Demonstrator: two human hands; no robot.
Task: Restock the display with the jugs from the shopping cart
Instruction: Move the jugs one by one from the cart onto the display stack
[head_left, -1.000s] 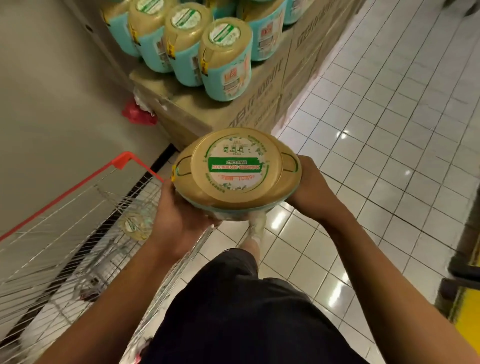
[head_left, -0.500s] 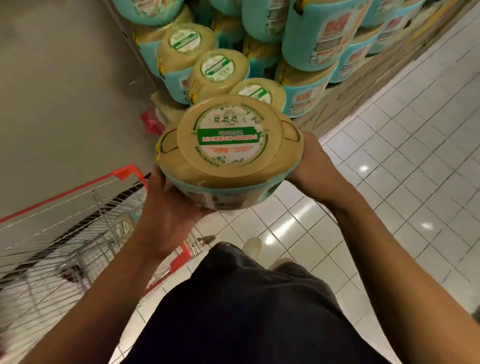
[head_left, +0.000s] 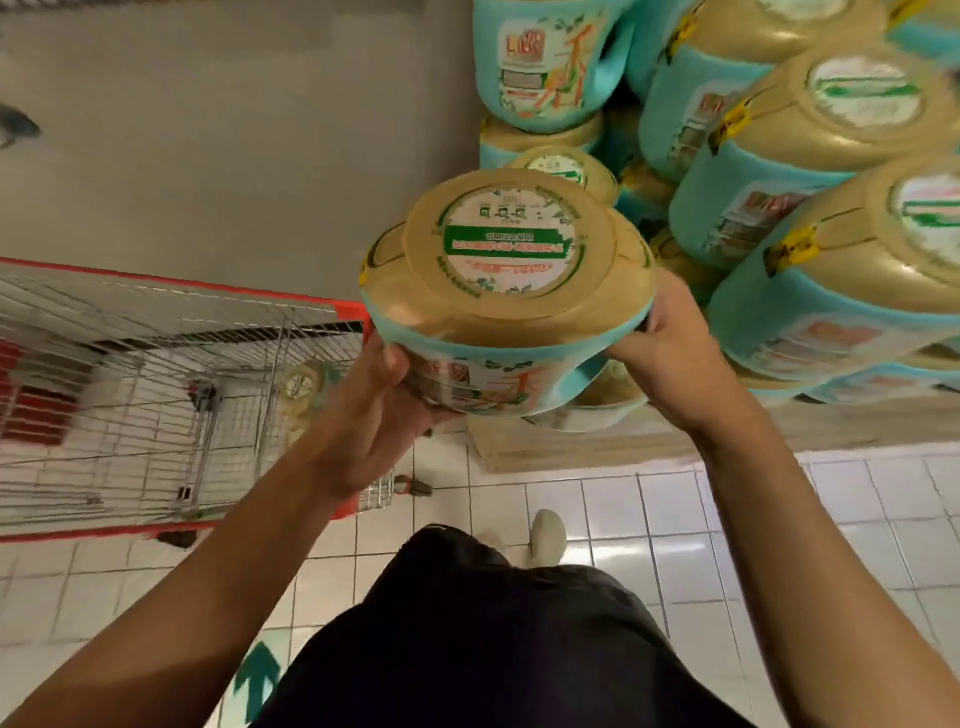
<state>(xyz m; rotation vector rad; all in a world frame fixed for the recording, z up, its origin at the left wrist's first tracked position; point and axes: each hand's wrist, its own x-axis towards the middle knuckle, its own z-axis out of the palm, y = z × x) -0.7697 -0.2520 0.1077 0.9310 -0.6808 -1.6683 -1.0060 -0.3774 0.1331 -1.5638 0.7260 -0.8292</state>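
**Jug held at the display's left end**

A grey wall (head_left: 208, 130) and white tiled floor (head_left: 779, 519) frame the scene. The display (head_left: 810, 171) fills the upper right: teal-sleeved jugs with tan lids, stacked on a cardboard base (head_left: 571, 447). Their lids carry round white labels with a green band, their sleeves red and orange print, and yellow tags sit at the lid edges; all the writing is too blurred to read. The red-rimmed wire cart (head_left: 208, 283) stands to the left, with a spare jug (head_left: 301, 384) inside.

The jug (head_left: 506, 291) is in the air between cart and display, lid tilted toward the camera and hiding the stack's lower left. Its label text is upside down and unreadable. The left grip (head_left: 379, 410) cups its near underside; the right grip (head_left: 670, 348) clasps its far side by the handle. A pale shoe (head_left: 548, 535) shows below.
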